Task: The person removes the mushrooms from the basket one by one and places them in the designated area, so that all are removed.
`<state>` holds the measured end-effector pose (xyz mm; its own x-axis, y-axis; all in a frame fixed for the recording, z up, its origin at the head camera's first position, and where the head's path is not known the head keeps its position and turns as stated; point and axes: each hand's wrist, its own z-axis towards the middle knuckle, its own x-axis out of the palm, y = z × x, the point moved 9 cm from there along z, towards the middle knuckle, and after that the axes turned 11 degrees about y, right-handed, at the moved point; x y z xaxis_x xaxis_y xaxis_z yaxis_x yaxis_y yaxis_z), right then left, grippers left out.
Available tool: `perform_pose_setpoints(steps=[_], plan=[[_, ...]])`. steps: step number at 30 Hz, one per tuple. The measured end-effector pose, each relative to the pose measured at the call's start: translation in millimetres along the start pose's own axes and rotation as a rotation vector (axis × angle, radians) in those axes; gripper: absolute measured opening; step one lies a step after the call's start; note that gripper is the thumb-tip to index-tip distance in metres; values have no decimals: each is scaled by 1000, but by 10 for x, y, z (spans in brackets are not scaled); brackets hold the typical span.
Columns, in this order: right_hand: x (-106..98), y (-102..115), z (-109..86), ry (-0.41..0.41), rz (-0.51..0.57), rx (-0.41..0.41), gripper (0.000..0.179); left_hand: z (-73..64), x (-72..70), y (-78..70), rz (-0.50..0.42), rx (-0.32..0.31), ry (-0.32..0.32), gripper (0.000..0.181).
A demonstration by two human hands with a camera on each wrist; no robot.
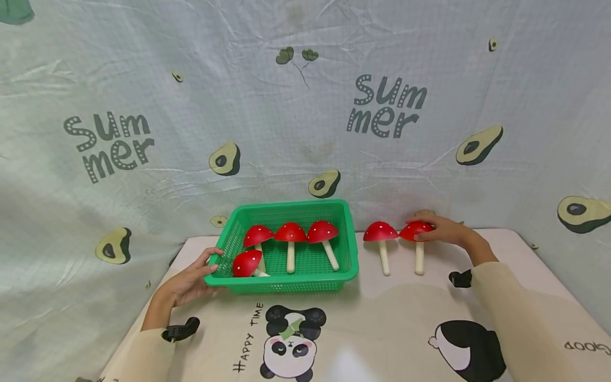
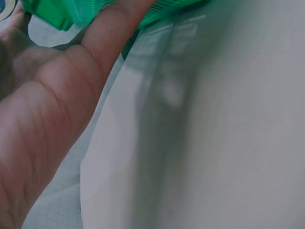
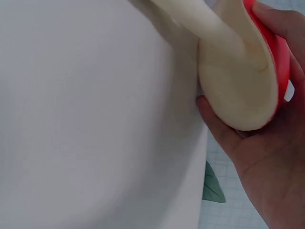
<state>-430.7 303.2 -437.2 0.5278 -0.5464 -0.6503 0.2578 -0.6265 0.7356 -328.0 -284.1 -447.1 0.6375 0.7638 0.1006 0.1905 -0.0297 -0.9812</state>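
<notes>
At the left end of a green plastic basket [image 1: 281,283], my left hand [image 1: 190,280] holds the rim with its fingertips over the edge. The left wrist view has that hand [image 2: 62,90] right against the green wall [image 2: 52,10]. Inside the basket lie several toy mushrooms with red, white-dotted caps and cream stems, one of them [image 1: 290,233] in the middle. To the basket's right, my right hand [image 1: 447,231] grips the cap of another toy mushroom [image 1: 419,257]. Seen from the right wrist, thumb and fingers wrap this red cap [image 3: 281,62], its cream hollow underside showing.
One more toy mushroom [image 1: 383,249] lies between the basket and the held one, its cap beside the held cap. A pale cloth printed with pandas [image 1: 289,355] covers the table. Behind it hangs a curtain [image 1: 267,127] with avocado prints, close to the table's back edge.
</notes>
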Motion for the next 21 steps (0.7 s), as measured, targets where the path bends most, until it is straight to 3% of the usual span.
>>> perform_pose_setpoints(steps=[9, 16, 21], plan=[[-10, -22, 26, -31, 18, 7, 65, 27, -26, -39, 11, 11, 3, 32], [28, -38, -8, -24, -18, -54, 59, 11, -10, 7, 20, -9, -4, 32], [2, -29, -9, -27, 39, -41, 59, 14, 4, 5, 18, -8, -7, 32]])
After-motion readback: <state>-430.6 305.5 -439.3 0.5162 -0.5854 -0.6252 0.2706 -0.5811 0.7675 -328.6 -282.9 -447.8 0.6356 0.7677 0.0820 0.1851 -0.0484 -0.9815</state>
